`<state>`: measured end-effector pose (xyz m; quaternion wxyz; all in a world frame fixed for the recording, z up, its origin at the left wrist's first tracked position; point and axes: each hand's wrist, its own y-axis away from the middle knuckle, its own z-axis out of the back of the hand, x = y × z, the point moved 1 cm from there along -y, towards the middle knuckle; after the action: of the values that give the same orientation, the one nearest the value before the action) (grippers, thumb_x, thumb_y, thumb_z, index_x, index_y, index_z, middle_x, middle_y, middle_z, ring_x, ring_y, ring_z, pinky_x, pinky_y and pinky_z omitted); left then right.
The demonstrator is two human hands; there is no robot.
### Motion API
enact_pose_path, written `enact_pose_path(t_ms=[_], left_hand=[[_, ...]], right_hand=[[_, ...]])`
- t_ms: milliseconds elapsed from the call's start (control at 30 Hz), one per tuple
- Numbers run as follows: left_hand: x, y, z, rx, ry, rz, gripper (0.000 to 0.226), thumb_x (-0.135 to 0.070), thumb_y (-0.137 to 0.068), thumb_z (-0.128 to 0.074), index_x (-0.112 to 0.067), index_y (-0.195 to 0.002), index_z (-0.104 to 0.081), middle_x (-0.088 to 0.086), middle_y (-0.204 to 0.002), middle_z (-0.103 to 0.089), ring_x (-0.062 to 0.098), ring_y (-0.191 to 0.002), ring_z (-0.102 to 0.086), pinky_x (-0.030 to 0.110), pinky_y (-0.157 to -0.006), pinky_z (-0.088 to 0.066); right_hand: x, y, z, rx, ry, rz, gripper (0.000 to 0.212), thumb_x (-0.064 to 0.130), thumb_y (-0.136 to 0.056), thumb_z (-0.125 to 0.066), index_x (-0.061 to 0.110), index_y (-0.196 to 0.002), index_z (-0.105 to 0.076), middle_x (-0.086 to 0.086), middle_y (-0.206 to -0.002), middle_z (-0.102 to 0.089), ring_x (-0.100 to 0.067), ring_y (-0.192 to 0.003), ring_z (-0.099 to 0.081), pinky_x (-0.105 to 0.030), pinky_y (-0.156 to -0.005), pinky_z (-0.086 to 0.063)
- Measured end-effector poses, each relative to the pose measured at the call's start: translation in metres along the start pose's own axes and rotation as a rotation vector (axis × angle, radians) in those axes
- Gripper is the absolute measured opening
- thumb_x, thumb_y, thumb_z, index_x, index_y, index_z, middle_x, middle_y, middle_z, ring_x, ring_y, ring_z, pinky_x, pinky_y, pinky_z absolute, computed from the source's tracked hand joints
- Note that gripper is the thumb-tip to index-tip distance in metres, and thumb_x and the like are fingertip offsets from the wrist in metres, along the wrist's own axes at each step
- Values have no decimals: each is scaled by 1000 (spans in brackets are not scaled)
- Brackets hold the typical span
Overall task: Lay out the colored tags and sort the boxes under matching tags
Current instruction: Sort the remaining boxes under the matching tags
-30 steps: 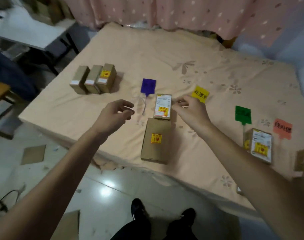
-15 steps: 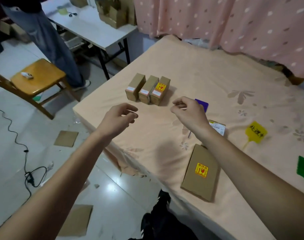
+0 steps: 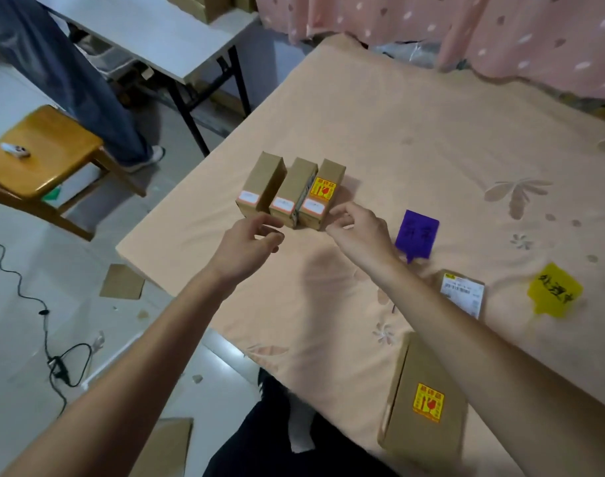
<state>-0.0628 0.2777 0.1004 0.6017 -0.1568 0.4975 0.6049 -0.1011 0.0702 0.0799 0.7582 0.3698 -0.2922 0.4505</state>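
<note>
Three small cardboard boxes (image 3: 292,192) stand side by side near the left edge of the peach-covered table (image 3: 414,125); the rightmost carries a yellow sticker. My left hand (image 3: 251,241) hovers just in front of them with loosely curled fingers, holding nothing. My right hand (image 3: 357,228) is beside the rightmost box, fingers curled, empty. A purple tag (image 3: 417,234) lies right of that hand. A yellow tag (image 3: 554,291) lies further right. A labelled box (image 3: 463,294) lies below the purple tag, and a flat box with a yellow sticker (image 3: 426,404) sits at the near edge.
A wooden chair (image 3: 36,149) and a white folding table (image 3: 149,32) stand to the left, with a person's legs (image 3: 70,74) between them. A cable (image 3: 46,325) and cardboard scraps (image 3: 122,282) lie on the floor. A pink curtain (image 3: 466,32) hangs behind.
My view has swung left. Both hands moved from the purple tag's boxes toward the three small boxes and now sit right in front of them.
</note>
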Motion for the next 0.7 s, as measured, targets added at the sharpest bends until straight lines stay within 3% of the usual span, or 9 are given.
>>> enact_pose_path(t_ms=[100,233,400,533,700], left_hand=[[9,-42,-7,85,-1,12,20,-17,-99,-63,-20,-117,-73,9,-115,-77,31,-107,-75,45,-97,-58],[17,-97,-12,192,6,31,19,-10,-99,-61,-12,-115,-72,14,-118,-78,35,-104,-75,33,-85,-53],[20,-143,-14,298,10,19,23,-7,-100,-58,-9,-118,-72,6,-104,-72,19,-90,-63,31,-84,-48],[21,-156,-11,336,52,36,18,-8,-101,-59,-10,-114,-71,5,-101,-70,19,-89,-62,33,-84,-50],[17,-154,-9,359,127,103,19,-7,-103,-57,-4,-118,-68,8,-99,-68,27,-80,-67,21,-60,-56]], right_hand=[[-5,-37,-28,45,132,-26,51,24,-96,-65,36,-145,-61,-12,-127,-69,-29,-129,-58,-31,-99,-48],[-6,-82,-63,113,234,-90,67,23,-99,-61,46,-160,-43,-16,-138,-49,-32,-137,-52,-35,-115,-46],[-5,-122,-88,70,303,-135,60,31,-105,-56,45,-161,-40,-21,-140,-49,-43,-131,-56,-47,-110,-51],[-9,-118,-89,-68,346,-113,54,29,-104,-57,37,-156,-47,-22,-132,-56,-47,-121,-61,-51,-100,-55],[-12,-112,-87,-11,448,-171,50,41,-98,-60,47,-145,-46,-19,-123,-58,-46,-114,-64,-53,-95,-59]])
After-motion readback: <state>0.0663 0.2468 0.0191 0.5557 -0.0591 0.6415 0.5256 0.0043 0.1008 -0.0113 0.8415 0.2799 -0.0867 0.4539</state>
